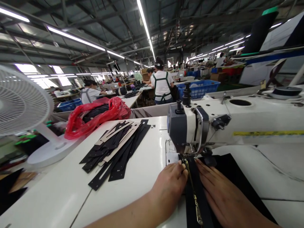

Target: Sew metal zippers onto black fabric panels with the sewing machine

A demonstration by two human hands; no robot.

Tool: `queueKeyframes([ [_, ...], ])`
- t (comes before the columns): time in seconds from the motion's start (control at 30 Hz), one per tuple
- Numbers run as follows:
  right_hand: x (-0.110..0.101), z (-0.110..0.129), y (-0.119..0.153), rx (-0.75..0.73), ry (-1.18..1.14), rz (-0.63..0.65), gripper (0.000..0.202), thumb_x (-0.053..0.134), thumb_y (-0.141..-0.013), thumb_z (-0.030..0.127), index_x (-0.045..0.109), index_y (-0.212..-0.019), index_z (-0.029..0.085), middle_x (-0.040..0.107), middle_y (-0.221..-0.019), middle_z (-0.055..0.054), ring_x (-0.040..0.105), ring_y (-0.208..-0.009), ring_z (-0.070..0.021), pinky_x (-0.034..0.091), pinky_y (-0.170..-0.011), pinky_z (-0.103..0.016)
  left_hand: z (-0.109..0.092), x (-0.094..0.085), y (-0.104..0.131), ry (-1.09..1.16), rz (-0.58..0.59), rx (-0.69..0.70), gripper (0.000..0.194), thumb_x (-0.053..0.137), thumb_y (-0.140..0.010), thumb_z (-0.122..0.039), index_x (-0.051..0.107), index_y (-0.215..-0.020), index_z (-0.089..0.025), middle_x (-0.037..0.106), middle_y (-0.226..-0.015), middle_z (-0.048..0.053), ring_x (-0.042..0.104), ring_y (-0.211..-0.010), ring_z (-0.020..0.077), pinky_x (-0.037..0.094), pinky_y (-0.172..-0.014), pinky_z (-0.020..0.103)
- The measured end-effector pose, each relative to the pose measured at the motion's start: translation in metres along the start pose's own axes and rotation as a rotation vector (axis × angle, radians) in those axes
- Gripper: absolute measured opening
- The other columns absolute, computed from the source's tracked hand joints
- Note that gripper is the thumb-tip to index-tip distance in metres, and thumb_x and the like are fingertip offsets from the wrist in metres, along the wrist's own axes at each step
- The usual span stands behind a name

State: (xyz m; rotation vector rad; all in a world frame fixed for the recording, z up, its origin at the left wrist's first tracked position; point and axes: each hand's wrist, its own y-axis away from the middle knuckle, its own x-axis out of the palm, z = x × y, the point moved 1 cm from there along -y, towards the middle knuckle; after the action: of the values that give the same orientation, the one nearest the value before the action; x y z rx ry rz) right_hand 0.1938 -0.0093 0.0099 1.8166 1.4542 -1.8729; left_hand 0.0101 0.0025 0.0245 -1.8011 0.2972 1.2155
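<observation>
The black cloth with one gold, bumpy zipper lies on the smooth white table, its top end right by the machine's foot. The left hand has bent fingers bunched at the zipper's left side; I can't tell if they pinch the cloth. The right hand is open and flat, pressing on the cloth. Room is tight under the one hard, shiny sewing machine — but bare table lies left of the hands, up to the flat strips (many black, a few pale, too jumbled to count). One crinkly red bag and one round white fan sit past them.
</observation>
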Motion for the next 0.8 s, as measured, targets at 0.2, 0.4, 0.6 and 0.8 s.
queueKeyframes([
  [0.2,0.003,0.002,0.008,-0.004,-0.002,-0.028,0.056,0.039,-0.080,0.011,0.035,-0.135,0.002,0.051,-0.127,-0.018,0.052,-0.115,-0.0242,0.048,-0.091,-0.043,0.001,0.003,0.003,0.006,0.000,0.023,0.024,0.039,-0.092,-0.012,0.061,-0.098,-0.004,0.064,-0.096,0.015,0.060,-0.099,0.0243,0.051,-0.090,0.036],
  [0.4,-0.002,0.004,0.007,0.027,-0.038,0.033,0.051,0.039,-0.081,0.011,0.041,-0.131,0.002,0.052,-0.126,-0.020,0.051,-0.115,-0.0252,0.048,-0.092,-0.043,0.000,0.002,0.003,-0.021,0.010,0.042,0.028,0.034,-0.095,-0.013,0.059,-0.103,-0.004,0.063,-0.100,0.017,0.059,-0.101,0.0231,0.053,-0.089,0.037],
  [0.6,-0.008,0.003,0.001,0.037,-0.077,0.088,0.045,0.038,-0.082,0.011,0.048,-0.126,0.002,0.053,-0.124,-0.021,0.051,-0.115,-0.0252,0.047,-0.093,-0.044,-0.002,0.001,0.002,-0.028,0.027,0.025,0.026,0.035,-0.094,-0.012,0.059,-0.101,-0.004,0.063,-0.097,0.016,0.060,-0.100,0.0230,0.053,-0.087,0.037],
  [0.8,-0.007,0.003,0.001,0.051,-0.111,0.101,0.046,0.038,-0.082,0.010,0.047,-0.127,0.003,0.051,-0.127,-0.020,0.047,-0.119,-0.0246,0.043,-0.097,-0.045,-0.003,0.002,0.002,-0.051,0.015,0.030,0.027,0.034,-0.095,-0.012,0.059,-0.098,-0.003,0.062,-0.095,0.017,0.061,-0.096,0.0234,0.054,-0.084,0.037],
])
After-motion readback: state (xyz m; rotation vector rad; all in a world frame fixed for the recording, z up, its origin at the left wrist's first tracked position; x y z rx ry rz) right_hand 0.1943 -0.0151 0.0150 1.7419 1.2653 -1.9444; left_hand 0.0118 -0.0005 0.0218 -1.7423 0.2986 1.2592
